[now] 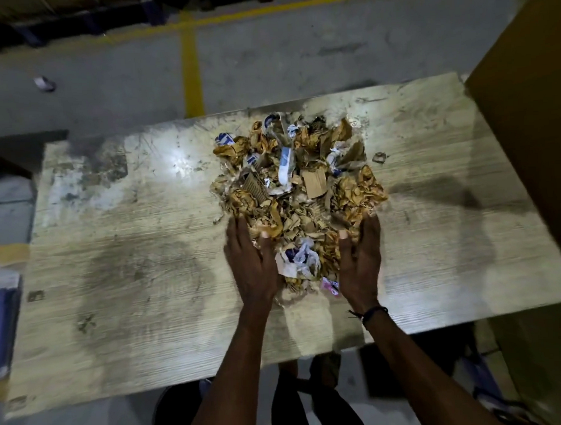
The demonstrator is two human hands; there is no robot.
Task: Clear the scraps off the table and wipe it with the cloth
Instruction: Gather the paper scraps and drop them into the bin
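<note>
Both open hands, left hand (254,261) and right hand (360,260), flank the paper-and-cardboard scrap pile (299,185) at frame centre; light, loose, crumbly, so best scooped from underneath.

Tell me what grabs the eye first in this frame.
A heap of scraps, brown paper and cardboard with white and blue bits, sits on the middle of the worn table. The left hand and right hand flank its near edge, fingers straight against it. One stray scrap lies just right of the heap.
</note>
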